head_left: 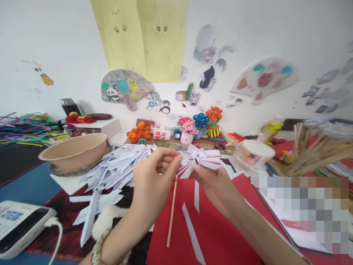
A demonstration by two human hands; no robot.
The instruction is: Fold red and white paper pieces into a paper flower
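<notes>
A folded-paper flower, white with red strips and a small black piece at its middle, is held up between my hands. My left hand pinches its left edge between thumb and fingers. From the right and below, my right hand grips it, the thumb close to the black middle. Under the hands lies red paper, bearing a thin wooden stick and two white folded paper strips, a longer one and a shorter one. Fingers hide part of the flower.
Left of my hands lies a heap of white folded strips, with a beige basin behind. A white device with a cable stands front left. Craft flowers line the wall. Wooden sticks and a tablet-like object are right.
</notes>
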